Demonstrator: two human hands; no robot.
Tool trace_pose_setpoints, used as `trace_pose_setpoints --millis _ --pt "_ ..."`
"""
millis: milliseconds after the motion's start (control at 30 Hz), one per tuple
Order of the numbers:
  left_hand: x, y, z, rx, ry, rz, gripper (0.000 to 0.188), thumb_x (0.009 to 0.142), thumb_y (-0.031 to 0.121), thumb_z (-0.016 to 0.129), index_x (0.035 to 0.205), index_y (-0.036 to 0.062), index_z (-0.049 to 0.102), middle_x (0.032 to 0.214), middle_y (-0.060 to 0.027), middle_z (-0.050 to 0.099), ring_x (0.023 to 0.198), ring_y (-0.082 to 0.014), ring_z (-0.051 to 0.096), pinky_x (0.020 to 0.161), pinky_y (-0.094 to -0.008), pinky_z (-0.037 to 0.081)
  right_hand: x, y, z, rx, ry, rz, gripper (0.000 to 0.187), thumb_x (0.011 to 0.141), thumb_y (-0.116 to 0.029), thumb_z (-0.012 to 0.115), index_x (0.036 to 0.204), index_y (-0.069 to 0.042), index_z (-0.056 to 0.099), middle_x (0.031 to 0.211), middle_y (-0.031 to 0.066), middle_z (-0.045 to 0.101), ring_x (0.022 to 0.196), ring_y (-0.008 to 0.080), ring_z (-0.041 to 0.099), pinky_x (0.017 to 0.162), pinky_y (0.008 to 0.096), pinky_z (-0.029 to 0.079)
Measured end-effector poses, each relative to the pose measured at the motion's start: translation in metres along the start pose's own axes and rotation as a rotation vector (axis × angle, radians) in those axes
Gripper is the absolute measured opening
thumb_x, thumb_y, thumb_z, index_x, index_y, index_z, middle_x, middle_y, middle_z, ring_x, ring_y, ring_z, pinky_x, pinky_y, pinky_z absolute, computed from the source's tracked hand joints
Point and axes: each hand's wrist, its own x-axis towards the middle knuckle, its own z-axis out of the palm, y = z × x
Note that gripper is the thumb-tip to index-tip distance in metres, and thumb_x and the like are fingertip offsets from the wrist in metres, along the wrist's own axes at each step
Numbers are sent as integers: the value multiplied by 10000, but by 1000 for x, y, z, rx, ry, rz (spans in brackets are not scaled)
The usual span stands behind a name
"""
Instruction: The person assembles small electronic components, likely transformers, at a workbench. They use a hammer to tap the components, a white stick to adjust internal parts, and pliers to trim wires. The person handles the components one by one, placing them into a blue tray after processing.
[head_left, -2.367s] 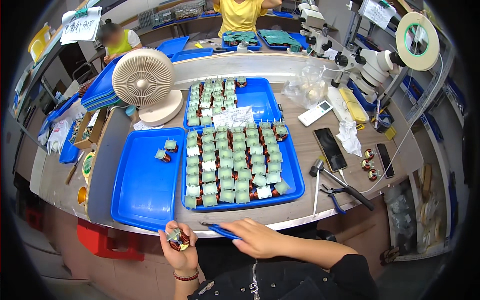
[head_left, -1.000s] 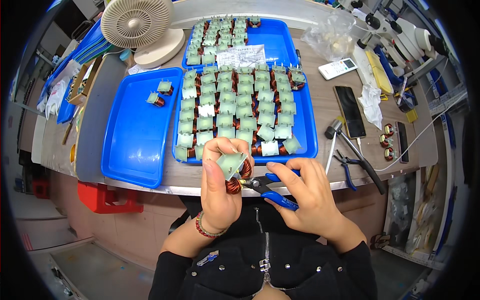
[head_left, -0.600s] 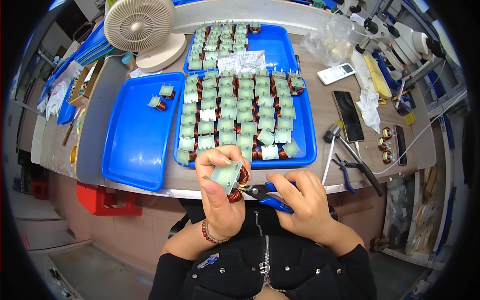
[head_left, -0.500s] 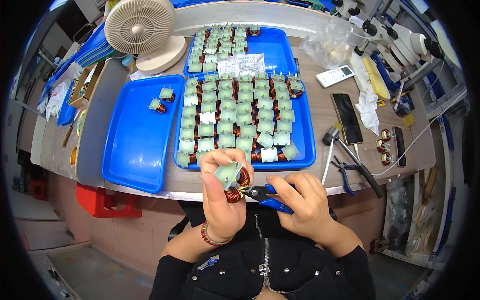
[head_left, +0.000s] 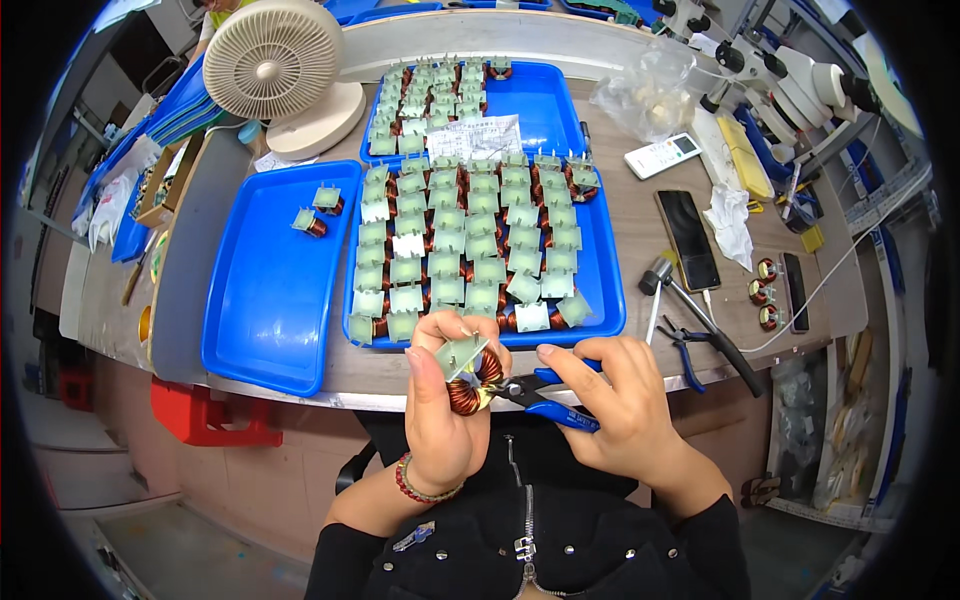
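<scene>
In my left hand (head_left: 440, 415) is a toroidal coil (head_left: 468, 394), wound with copper wire and fixed to a pale green square base with pins. Fingers and thumb grip it above the table's front edge. My right hand (head_left: 625, 405) is closed round blue-handled cutting pliers (head_left: 540, 395); their dark jaws touch the coil's lower right side, near its yellowish inner part. Whether the jaws are closed on a wire is too small to tell. Just beyond my hands, a blue tray (head_left: 612, 290) bears rows of similar coils with green bases upward.
At left stands another blue tray (head_left: 265, 290) with two coils; a third blue tray (head_left: 545, 100) lies behind. A beige fan (head_left: 270, 70), remote control (head_left: 662, 156), phone (head_left: 688, 240), hammer (head_left: 705, 320), second pliers (head_left: 686, 350) and several bare coils (head_left: 765, 293) surround the work. A microscope (head_left: 790, 80) stands back right.
The coil has tilted slightly in my left hand, and both hands sit a little lower in view. The pliers stay at the coil. The head view has shifted slightly.
</scene>
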Motion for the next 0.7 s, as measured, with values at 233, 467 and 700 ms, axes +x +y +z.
trace_pose_setpoints --millis 233,467,700 --pt "0 0 5 89 70 6 378 934 471 264 963 106 358 863 -99 454 692 -170 423 650 -275 367 1 0 1 16 -23 -18 538 595 -117 715 1109 -74 559 871 99 527 763 275 497 668 362 389" --pt "-1 -1 3 259 61 175 437 899 529 321 960 98 350 874 -99 447 688 -173 449 635 -267 365 -2 -8 2 42 -52 23 531 608 -115 718 1112 -70 556 834 103 513 720 272 494 642 361 385" --pt "-5 -2 3 353 85 289 441 889 538 339 954 102 349 890 -100 443 689 -166 445 633 -266 355 -6 -13 8 -50 -10 -29 507 627 -46 644 1125 -81 559 785 76 484 653 223 469 587 329 363"
